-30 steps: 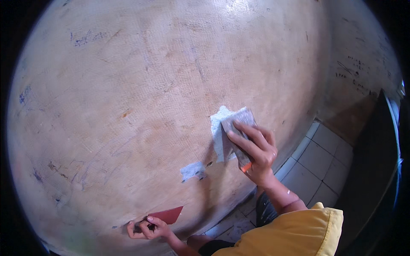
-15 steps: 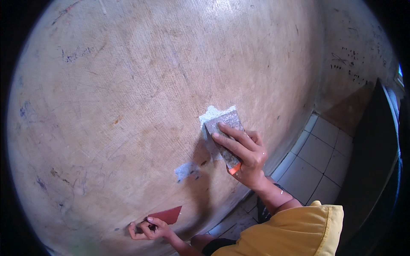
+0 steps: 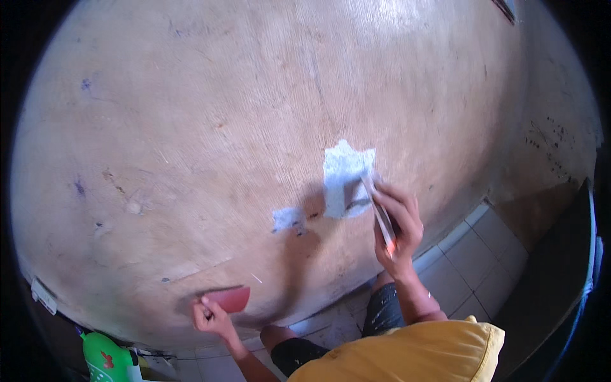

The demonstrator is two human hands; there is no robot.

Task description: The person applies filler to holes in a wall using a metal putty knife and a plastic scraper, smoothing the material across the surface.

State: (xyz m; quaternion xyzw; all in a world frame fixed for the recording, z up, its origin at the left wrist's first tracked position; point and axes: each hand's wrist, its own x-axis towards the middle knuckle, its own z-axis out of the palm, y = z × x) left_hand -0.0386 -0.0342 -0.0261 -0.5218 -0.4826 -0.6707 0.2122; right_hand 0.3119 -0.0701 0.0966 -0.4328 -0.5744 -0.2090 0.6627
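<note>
A putty knife [image 3: 384, 226] with a wide grey blade and a bit of orange near its handle is gripped in my right hand [image 3: 401, 223]. Its blade stands nearly edge-on, the tip at the right side of a white filler patch [image 3: 340, 175] on the wall; whether it touches cannot be told. A smaller whitish patch [image 3: 288, 219] lies to the lower left. Low on the left, my left hand [image 3: 213, 317] pinches a flat reddish-brown sheet [image 3: 230, 299], perhaps sandpaper, close to the wall.
The brownish wall [image 3: 191, 159] fills most of the view, with scribbles and stains. White floor tiles [image 3: 464, 261] run along its foot. A dark panel [image 3: 547, 274] stands at right. At lower left are a green object [image 3: 105, 356] and a white box [image 3: 43, 295] on the wall.
The putty knife has turned from flat over the patch to edge-on, uncovering more white filler. My left hand still holds the sheet. The view has shifted, bringing the green object in.
</note>
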